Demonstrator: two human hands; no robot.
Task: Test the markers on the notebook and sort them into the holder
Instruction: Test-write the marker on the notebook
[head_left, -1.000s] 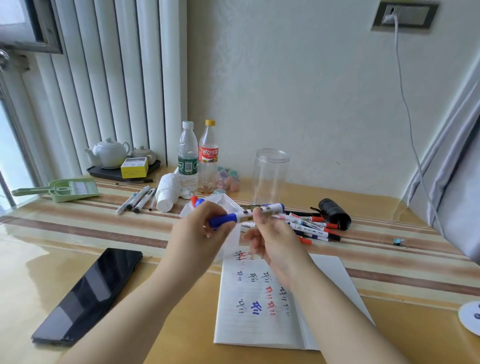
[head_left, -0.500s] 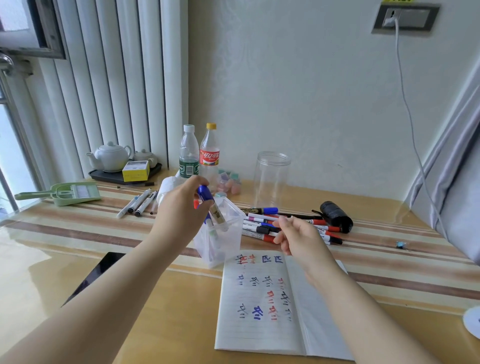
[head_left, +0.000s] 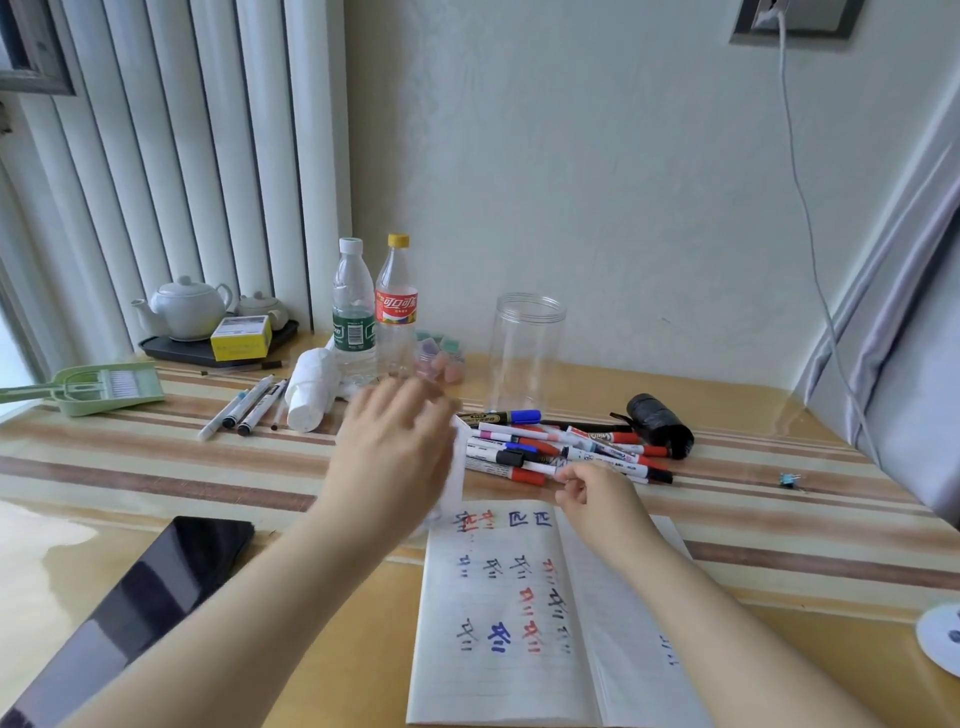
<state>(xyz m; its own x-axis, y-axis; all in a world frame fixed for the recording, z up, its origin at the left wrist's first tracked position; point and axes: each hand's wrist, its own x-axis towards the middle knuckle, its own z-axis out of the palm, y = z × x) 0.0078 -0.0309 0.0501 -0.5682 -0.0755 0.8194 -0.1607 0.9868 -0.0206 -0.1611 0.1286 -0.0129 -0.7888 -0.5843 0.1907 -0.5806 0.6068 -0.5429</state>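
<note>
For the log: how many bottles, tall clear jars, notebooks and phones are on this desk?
Bottles: 2
Tall clear jar: 1
Notebook: 1
Phone: 1
Total: 5

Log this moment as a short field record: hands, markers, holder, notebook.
left hand: open, fingers spread and blurred, over the holder, holds nothing visible
right hand: fingers curled at the near edge of the marker pile; whether it pinches one cannot be told
marker pile: loose on the table behind the notebook, red, blue and black caps
holder: clear, mostly hidden by the left hand, contents not visible
notebook: open, red, blue and black test marks on the left page
clear jar: upright behind the pile
</note>
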